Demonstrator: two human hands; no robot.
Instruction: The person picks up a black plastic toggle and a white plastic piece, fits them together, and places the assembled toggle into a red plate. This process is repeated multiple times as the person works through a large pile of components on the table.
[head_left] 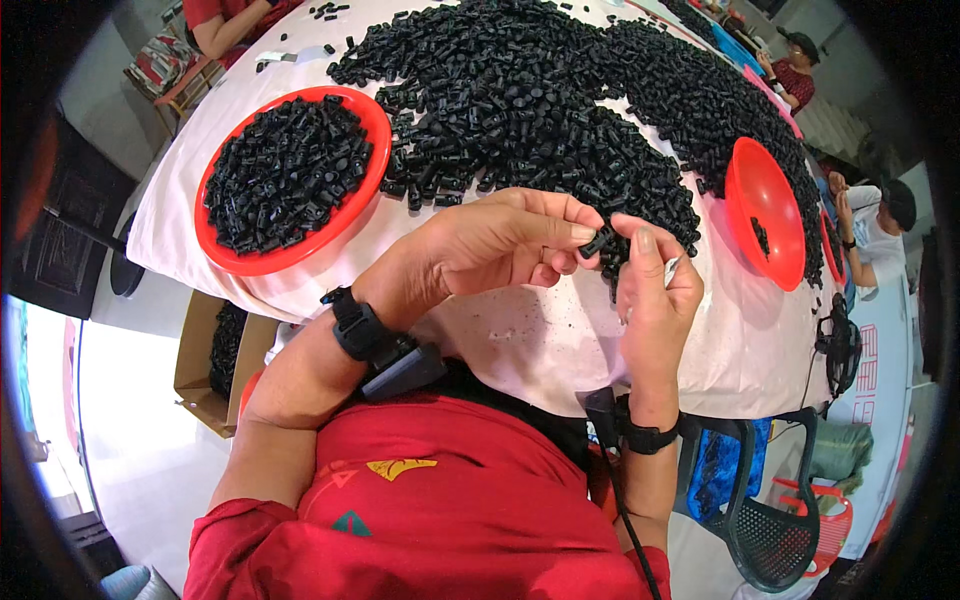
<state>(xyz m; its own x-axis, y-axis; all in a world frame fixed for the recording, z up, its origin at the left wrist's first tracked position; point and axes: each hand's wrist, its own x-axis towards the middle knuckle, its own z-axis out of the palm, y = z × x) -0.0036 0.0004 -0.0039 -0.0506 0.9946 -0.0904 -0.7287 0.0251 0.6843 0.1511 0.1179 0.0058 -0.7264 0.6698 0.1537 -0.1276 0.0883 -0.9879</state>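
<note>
Above the near edge of the cloth-covered table, my two hands meet. Between the thumb and fingers of my left hand (pixel 500 240) is a small black cylindrical plastic part (pixel 598 243). My right hand (pixel 657 295) is close beside it, its fingers curled and pressed together near the part. Something pale and shiny shows at those fingers, too small to name. Just beyond both hands spreads a large heap of similar black plastic parts (pixel 520 110).
A red basin (pixel 384 140) full of black parts stands on the left. Another red basin (pixel 775 200), holding a few parts, tilts at the right. White cloth (pixel 500 335) covers the table. Below are a cardboard box (pixel 196 350) and a dark chair (pixel 770 545). Other people sit around the table.
</note>
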